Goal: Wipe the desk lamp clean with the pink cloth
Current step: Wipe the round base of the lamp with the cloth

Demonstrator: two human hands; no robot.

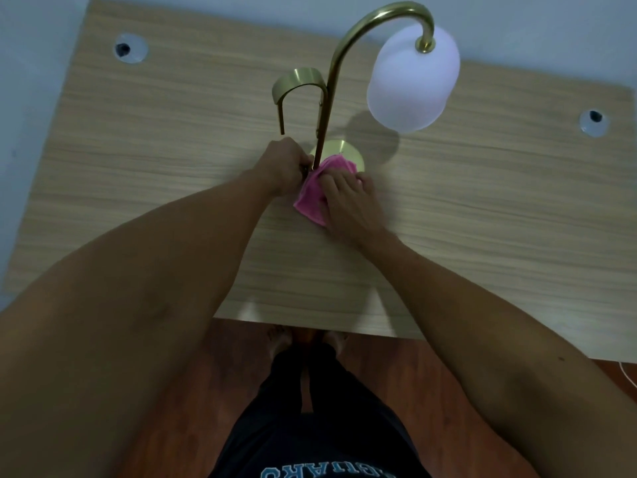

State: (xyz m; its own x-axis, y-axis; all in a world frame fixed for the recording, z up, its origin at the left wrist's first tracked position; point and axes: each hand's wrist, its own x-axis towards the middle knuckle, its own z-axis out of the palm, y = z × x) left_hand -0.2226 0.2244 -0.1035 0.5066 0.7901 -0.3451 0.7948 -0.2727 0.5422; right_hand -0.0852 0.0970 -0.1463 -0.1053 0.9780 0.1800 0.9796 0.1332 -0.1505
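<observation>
A brass desk lamp (332, 81) stands mid-desk, with a curved stem, a white frosted shade (412, 81) at upper right and a round brass base (339, 151). A brass hook-shaped handle (298, 82) branches off its left side. The pink cloth (312, 198) lies over the front of the base. My right hand (351, 205) presses down on the cloth. My left hand (284, 167) is closed around the bottom of the stem, just left of the cloth. Part of the base is hidden under cloth and hands.
The light wooden desk (482, 219) has two round cable holes, one at far left (130, 48) and one at far right (593, 123). A pale wall runs behind it. Below the near edge are a reddish wooden floor (396, 381) and my legs.
</observation>
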